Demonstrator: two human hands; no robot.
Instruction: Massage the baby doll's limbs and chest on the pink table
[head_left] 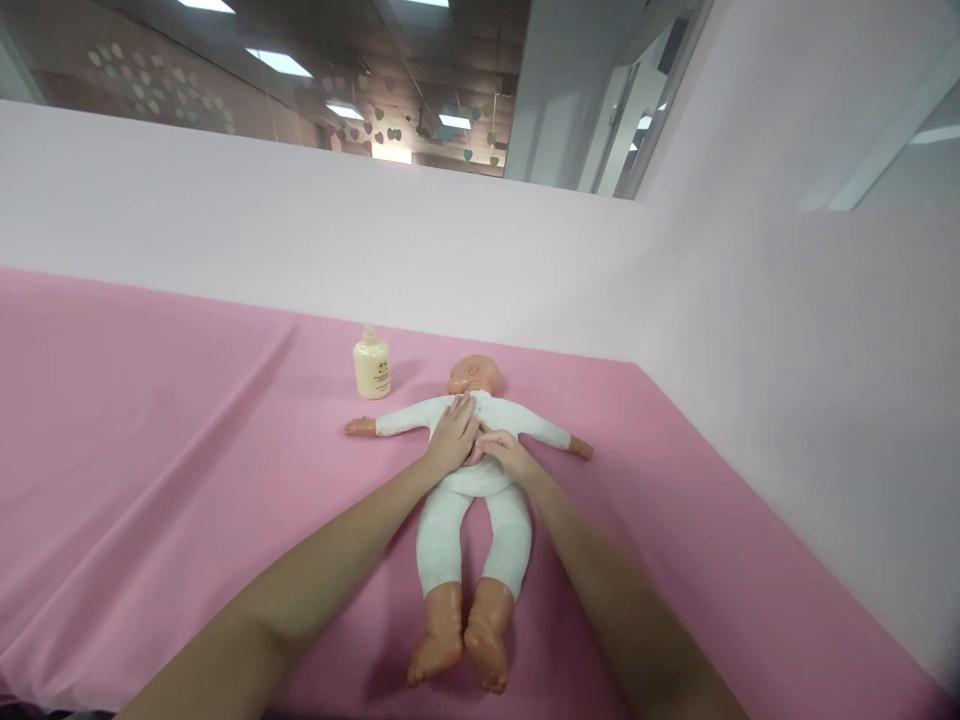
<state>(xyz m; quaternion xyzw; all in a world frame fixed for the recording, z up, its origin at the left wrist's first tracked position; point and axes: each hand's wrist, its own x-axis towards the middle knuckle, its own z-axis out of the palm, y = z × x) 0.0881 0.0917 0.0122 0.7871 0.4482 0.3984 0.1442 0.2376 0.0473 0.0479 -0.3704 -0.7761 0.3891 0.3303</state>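
Note:
A baby doll [487, 482] with a white cloth body lies face up or slightly turned on the pink sheet, its head toward the wall, arms spread and feet toward me. Flat on its chest rests my left hand [454, 435], fingers stretched toward the doll's neck. Beside it, my right hand [508, 452] lies on the belly with its fingers extended to the left, close to my left hand. Neither hand grasps anything. A pale yellow pump bottle [373, 367] stands upright left of the doll's head.
The pink sheet [187, 420] covers the table and has folds on the left. A white wall [300, 230] rises behind it, with a window [420, 90] above. Another white wall [787, 400] borders the right side.

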